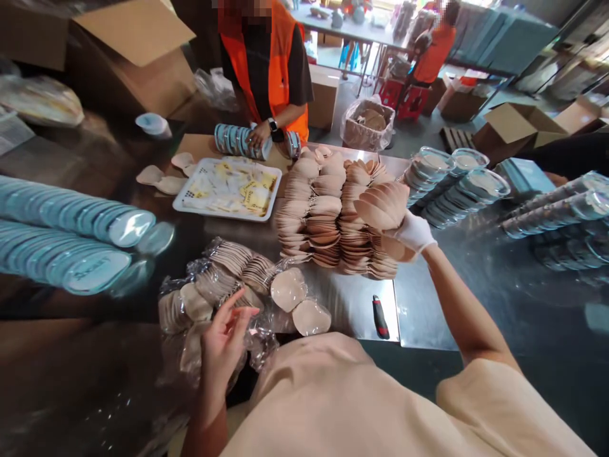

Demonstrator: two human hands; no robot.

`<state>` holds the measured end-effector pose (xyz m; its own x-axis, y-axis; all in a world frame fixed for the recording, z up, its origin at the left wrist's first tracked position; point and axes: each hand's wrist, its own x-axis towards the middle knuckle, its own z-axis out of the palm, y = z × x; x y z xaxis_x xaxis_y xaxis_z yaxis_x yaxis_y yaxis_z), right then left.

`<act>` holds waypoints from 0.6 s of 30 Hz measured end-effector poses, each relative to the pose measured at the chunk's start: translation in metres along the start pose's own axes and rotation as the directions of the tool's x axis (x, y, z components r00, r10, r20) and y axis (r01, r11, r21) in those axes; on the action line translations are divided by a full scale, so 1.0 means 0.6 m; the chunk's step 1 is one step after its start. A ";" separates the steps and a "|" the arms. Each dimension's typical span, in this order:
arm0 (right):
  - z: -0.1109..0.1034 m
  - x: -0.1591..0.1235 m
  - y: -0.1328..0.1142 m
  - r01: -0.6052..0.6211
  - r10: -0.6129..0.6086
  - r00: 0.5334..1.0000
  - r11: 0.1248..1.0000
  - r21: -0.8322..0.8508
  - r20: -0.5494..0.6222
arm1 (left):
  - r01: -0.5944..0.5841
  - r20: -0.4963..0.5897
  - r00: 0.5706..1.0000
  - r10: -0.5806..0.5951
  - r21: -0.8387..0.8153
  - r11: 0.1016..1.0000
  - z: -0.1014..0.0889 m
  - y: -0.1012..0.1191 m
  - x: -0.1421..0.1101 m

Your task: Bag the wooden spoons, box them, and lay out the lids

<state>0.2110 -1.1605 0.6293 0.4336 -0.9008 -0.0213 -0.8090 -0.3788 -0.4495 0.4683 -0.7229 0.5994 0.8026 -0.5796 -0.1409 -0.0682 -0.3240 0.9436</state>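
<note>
My right hand (413,236), in a white glove, grips a fanned stack of beige cup-shaped pads (382,205) at its right end. The stack is against the right side of several long rows of nested beige pads (325,216) on the table. My bare left hand (227,330) is open, its fingers stretched out over a bag of pads. That clear plastic bag (216,270) holds more stacked beige pads. Two single pads (288,289) lie in clear film at its right edge. A red and black cutter (379,317) lies on the metal table near my body.
Long rows of light-blue round packs (95,266) lie at the left; more stacked packs (464,190) stand at the right. A white tray (178,204) holds printed sheets. Opposite, a person in an orange vest (280,63) handles blue packs (240,141). Cardboard boxes (137,76) stand behind.
</note>
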 end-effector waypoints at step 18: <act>0.110 0.147 -0.032 0.435 -0.153 0.829 0.780 -0.449 0.538 | 0.062 0.093 0.993 -0.070 0.084 0.995 0.039 -0.091 0.005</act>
<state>0.2911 -1.2187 0.5769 0.6965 -0.5749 -0.4294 -0.6209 -0.7828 0.0409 0.4606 -0.7241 0.5402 0.7471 -0.6224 -0.2334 -0.0681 -0.4209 0.9045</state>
